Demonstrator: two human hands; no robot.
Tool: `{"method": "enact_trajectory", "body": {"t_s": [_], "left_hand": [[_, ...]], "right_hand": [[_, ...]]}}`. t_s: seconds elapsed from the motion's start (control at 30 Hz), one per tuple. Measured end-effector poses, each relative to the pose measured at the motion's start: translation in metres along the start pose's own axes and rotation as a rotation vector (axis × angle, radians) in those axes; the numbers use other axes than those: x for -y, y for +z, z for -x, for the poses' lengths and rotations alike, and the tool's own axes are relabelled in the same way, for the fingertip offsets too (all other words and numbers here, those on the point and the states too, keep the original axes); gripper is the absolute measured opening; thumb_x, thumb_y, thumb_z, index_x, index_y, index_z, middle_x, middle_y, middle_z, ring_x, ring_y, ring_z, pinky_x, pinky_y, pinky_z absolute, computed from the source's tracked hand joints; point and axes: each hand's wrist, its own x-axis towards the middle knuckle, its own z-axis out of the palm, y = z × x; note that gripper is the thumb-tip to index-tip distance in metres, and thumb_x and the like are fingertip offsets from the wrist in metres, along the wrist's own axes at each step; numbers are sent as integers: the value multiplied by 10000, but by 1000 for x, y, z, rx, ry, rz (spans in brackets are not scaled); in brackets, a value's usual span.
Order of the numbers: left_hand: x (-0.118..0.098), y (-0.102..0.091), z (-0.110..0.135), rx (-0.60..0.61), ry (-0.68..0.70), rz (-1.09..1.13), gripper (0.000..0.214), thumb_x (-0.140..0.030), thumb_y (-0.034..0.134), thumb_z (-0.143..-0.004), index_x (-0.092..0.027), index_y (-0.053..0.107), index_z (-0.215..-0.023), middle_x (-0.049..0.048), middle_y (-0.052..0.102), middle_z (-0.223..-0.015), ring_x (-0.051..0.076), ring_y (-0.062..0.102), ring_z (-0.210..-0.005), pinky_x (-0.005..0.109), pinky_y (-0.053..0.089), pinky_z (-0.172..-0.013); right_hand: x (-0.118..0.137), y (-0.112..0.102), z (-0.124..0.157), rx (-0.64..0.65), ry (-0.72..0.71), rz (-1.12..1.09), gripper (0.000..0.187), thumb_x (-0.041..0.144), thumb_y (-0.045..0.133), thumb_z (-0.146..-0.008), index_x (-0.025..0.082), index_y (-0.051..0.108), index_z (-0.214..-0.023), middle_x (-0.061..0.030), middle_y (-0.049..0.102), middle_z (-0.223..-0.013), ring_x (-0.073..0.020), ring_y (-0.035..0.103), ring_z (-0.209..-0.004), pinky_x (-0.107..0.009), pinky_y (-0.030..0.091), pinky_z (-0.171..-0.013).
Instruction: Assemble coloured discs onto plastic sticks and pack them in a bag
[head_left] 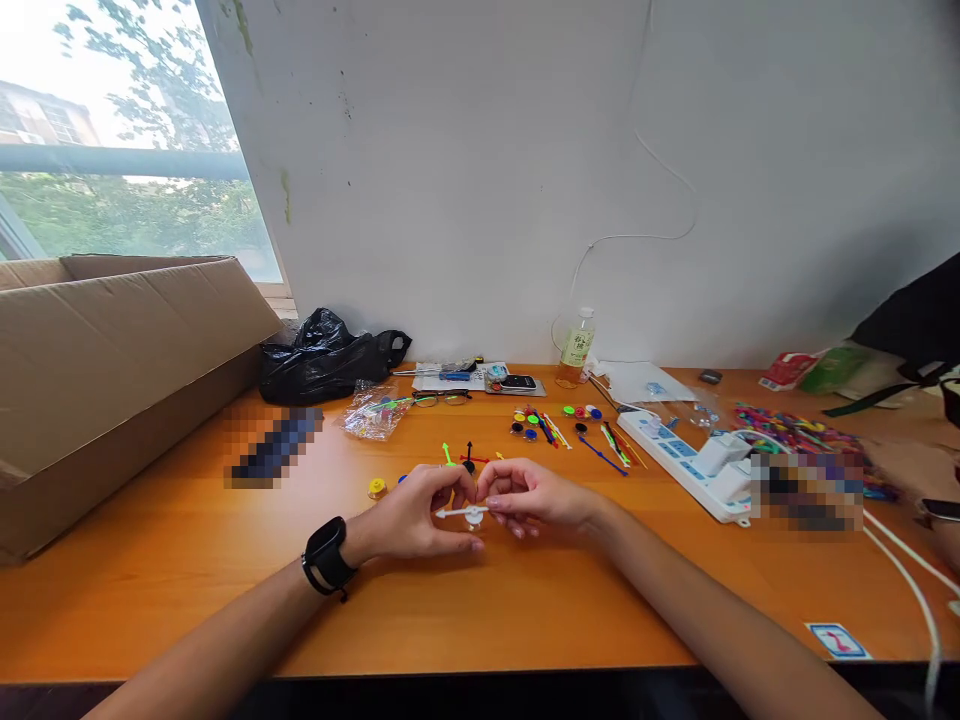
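Note:
A white arrow spinner [472, 515] with a round white hub lies between my hands, its tip pointing left. My right hand [536, 495] pinches the tail end of the arrow between thumb and fingers. Around the hub's left side curves my left hand [416, 508], thumb and forefinger apart; whether it touches the spinner I cannot tell. Just behind my fingers are a green arrow [448, 454], a black arrow spinner [469, 465] and a red arrow [474, 460], partly hidden. A yellow round spinner base [377, 488] sits to the left of my left hand.
Loose coloured discs [525, 422] and arrows [553, 430] lie further back. A power strip [682, 465] with plugs and cables is on the right, near a colourful pile [810, 440]. A bottle [577, 345], a black bag [330, 355] and a cardboard box [135, 370] stand along the back and left.

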Motion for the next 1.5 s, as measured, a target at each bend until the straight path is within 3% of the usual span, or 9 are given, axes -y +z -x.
{"method": "enact_trajectory", "body": {"t_s": [0.37,0.63,0.7,0.77,0.87,0.93,1.07,1.3,1.5], "left_hand": [[3,8,-7,-215,-79,318,360,-466,786,-866,-137,728,-1001,63,731,-932,165,623,-777,241,456,-663],[4,1,-9,-345,-115,446,348,-426,842,-802,-154,625,-800,25,720,-803,143,615,-719,235,435,-673],[4,1,-9,-338,-115,432,349,-412,859,-776,-153,625,-784,2,680,-744,120,568,-668,221,404,-636],[5,2,-8,-339,-118,433,362,-408,872,-754,-152,617,-775,-19,632,-692,101,515,-621,212,373,-599],[7,4,-8,-347,-131,452,377,-414,880,-742,-149,613,-778,-10,633,-705,98,510,-614,213,368,-588],[9,5,-8,-359,-147,454,378,-413,884,-742,-148,619,-785,-3,643,-713,99,521,-615,210,368,-581],[11,5,-7,-371,-185,441,370,-405,895,-736,-143,646,-815,-15,628,-673,89,509,-584,195,341,-540],[13,3,-10,-410,-198,440,369,-376,932,-689,-138,683,-819,17,713,-731,132,644,-630,207,439,-568],[15,5,-12,-437,-203,557,389,-373,959,-646,-144,666,-762,36,763,-764,142,690,-662,205,498,-589]], "right_hand": [[6,-7,-5,-170,-125,-42,409,487,836,-830,159,703,-1035,-21,699,-741,-110,618,-568,-191,467,-478],[17,-4,2,-272,-161,-146,640,516,765,-887,254,558,-1434,9,654,-792,-90,540,-527,-202,345,-460],[15,-5,1,-270,-176,-148,548,535,761,-885,247,640,-1335,19,614,-763,-79,483,-508,-210,282,-452],[12,-7,-1,-271,-185,-128,428,594,735,-885,175,752,-972,27,533,-660,-66,395,-475,-229,201,-445],[11,-10,-4,-299,-227,-126,672,648,697,-888,161,506,-467,40,374,-517,-58,263,-448,-276,123,-461],[11,-11,-4,-354,-258,-153,706,626,703,-890,174,415,-431,41,355,-507,-63,244,-457,-288,127,-478],[11,-11,-5,-435,-231,-171,568,623,721,-867,169,558,-568,45,402,-548,-71,272,-480,-271,131,-493],[7,-3,-6,-358,-182,-98,456,597,764,-846,206,722,-1076,58,469,-650,-62,252,-490,-227,136,-479],[-3,-7,-7,-275,-262,-89,707,682,683,-884,151,544,-439,11,412,-616,-85,376,-536,-256,292,-507]]}}
